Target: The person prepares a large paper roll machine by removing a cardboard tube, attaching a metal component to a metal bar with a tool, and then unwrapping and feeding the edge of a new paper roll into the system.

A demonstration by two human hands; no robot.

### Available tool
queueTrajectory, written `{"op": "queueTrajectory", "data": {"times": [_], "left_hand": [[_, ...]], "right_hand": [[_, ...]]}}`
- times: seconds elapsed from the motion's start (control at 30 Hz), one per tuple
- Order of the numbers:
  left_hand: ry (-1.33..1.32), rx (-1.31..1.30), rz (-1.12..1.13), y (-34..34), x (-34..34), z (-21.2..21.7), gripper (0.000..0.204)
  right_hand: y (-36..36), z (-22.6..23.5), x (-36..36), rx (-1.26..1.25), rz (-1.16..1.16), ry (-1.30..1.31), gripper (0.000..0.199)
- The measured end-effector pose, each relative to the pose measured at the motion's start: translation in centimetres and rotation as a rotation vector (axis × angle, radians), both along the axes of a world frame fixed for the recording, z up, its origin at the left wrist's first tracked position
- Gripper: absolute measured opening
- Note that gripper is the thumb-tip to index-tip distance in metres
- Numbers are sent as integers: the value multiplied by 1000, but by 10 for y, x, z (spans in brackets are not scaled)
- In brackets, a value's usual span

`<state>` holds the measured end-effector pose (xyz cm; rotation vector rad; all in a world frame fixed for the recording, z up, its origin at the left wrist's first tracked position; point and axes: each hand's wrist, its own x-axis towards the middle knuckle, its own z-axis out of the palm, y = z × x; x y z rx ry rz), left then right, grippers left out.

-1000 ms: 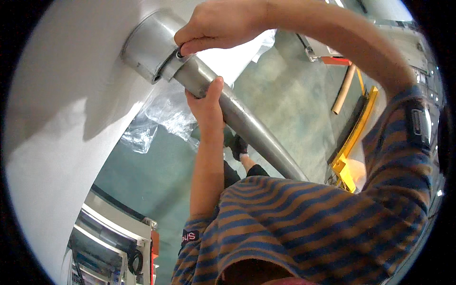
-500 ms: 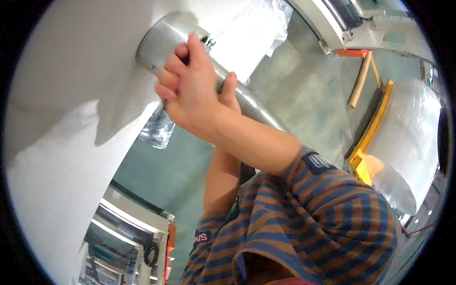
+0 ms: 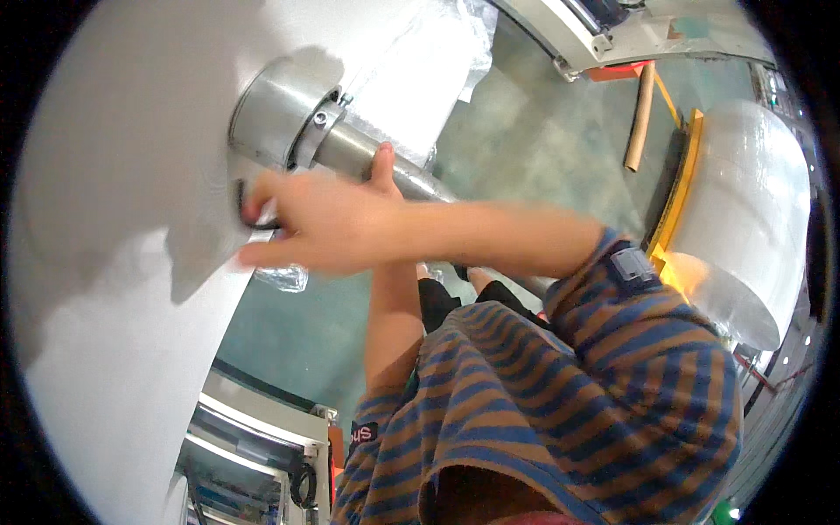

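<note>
A thick metal shaft (image 3: 420,181) runs out of a broad silver hub (image 3: 278,114) set in a large white roll (image 3: 96,254). Around the shaft, against the hub, sits a collar (image 3: 317,133) with screws on its upper side. My right hand (image 3: 328,223), blurred, is closed on a black L-shaped hex key (image 3: 242,206), below the collar and apart from it. Partly behind my right wrist, my left hand (image 3: 383,171) grips the shaft, thumb upward; its other fingers are hidden.
Clear plastic wrap (image 3: 411,70) lies beyond the shaft. At the right stand a wrapped roll (image 3: 752,227) with a yellow-edged frame (image 3: 678,201) and a cardboard tube (image 3: 640,118). White machine frames are at the top right (image 3: 569,39) and lower left (image 3: 262,420).
My right hand has come off the collar area and moved down and left, uncovering the collar and showing the hex key. My left hand stays at the shaft. The view has shifted slightly.
</note>
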<state>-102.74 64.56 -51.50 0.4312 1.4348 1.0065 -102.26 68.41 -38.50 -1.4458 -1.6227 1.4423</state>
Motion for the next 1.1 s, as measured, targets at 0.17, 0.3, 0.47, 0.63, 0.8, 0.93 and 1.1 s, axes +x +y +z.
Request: {"op": "queueTrajectory", "data": {"times": [0.17,0.3,0.47,0.63,0.8,0.93,1.1], "left_hand": [[-199,127,58,2,10,3,72],[-222,63,25,2,7,10,70],[-135,39,15,3,7,10,73],[-103,1,39,3,11,17,75],[-84,25,29,1,10,11,73],[-158,48,44,3,14,10,70],[-201,78,75,0,13,10,66]], "right_hand": [[13,-23,102,464,-40,-526,23],[41,-34,110,453,112,-435,24],[56,-34,108,471,261,-447,25],[74,-39,120,566,462,-456,24],[100,-44,126,670,759,-384,28],[125,-26,128,767,956,-380,25],[119,-37,125,713,800,-415,26]]}}
